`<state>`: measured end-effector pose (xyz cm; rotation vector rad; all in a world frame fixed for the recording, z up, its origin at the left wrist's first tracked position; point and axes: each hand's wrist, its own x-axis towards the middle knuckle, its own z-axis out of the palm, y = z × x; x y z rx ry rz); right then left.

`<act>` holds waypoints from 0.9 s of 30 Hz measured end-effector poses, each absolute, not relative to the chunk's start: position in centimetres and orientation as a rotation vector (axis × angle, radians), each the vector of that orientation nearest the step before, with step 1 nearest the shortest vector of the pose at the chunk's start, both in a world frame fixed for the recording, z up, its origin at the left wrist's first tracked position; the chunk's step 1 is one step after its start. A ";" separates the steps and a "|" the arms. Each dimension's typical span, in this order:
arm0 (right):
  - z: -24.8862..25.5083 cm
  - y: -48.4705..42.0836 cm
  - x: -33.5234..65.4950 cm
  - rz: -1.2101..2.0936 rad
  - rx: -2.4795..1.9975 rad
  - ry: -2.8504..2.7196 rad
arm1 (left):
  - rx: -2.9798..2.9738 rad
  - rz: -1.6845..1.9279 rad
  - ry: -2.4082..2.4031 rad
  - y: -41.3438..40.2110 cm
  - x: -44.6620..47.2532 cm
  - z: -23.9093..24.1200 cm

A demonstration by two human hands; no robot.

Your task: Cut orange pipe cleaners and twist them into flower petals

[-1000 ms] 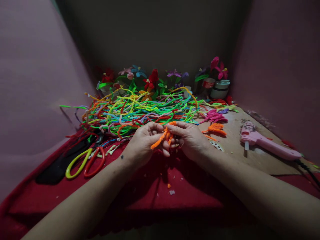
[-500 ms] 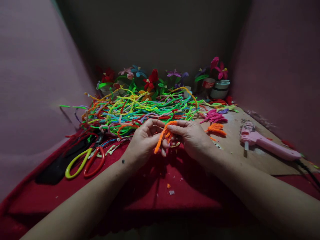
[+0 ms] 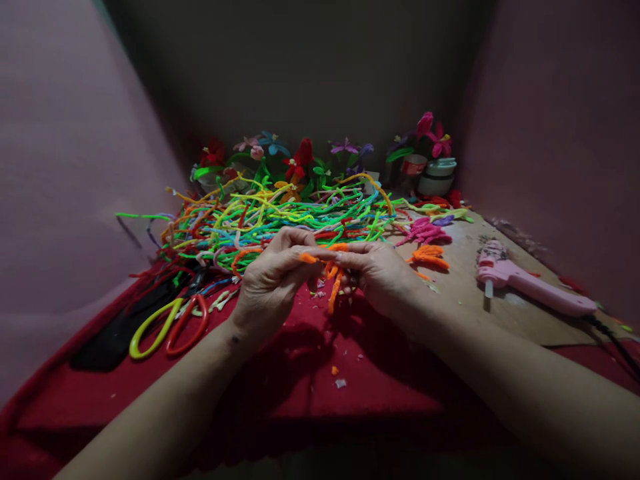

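Observation:
An orange pipe cleaner [image 3: 336,288] is held between both hands above the red cloth, with one end hanging down and another end poking out past my left fingers. My left hand [image 3: 280,267] pinches it between thumb and fingers. From the other side, my right hand [image 3: 383,267] grips the bent part with thumb and forefinger. Some of the orange strands are hidden behind the right fingers. Just beyond both hands lies a large tangled heap of coloured pipe cleaners [image 3: 280,213].
Scissors with yellow and red handles [image 3: 187,327] lie at left by a black item [image 3: 107,337]. On a brown board [image 3: 505,313] at right rest a pink glue gun [image 3: 530,283], orange bent pieces [image 3: 430,257] and magenta ones [image 3: 425,231]. Fuzzy flowers [image 3: 303,157] and a lidded jar [image 3: 437,177] stand behind.
My left hand has shifted a little left and turned, now pinching the orange end sideways. That end pointed down before. The right hand keeps its grip.

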<state>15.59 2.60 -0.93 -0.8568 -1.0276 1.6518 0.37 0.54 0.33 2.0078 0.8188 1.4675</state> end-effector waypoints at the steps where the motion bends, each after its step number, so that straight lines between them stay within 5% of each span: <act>1: -0.9 2.6 15.6 1.658 -0.869 -1.036 | 1.964 1.428 0.790 0.5 0.4 0.4; 7: -0.9 2.3 15.5 1.608 -0.880 -1.181 | 1.873 1.303 0.823 0.6 -0.3 1.2; 21: -1.0 2.4 15.6 1.551 -1.071 -1.293 | 2.713 0.661 0.899 1.2 -2.5 3.3; 27: -0.7 2.3 15.5 1.444 -1.159 -1.365 | 2.667 0.672 0.913 1.5 -2.9 3.3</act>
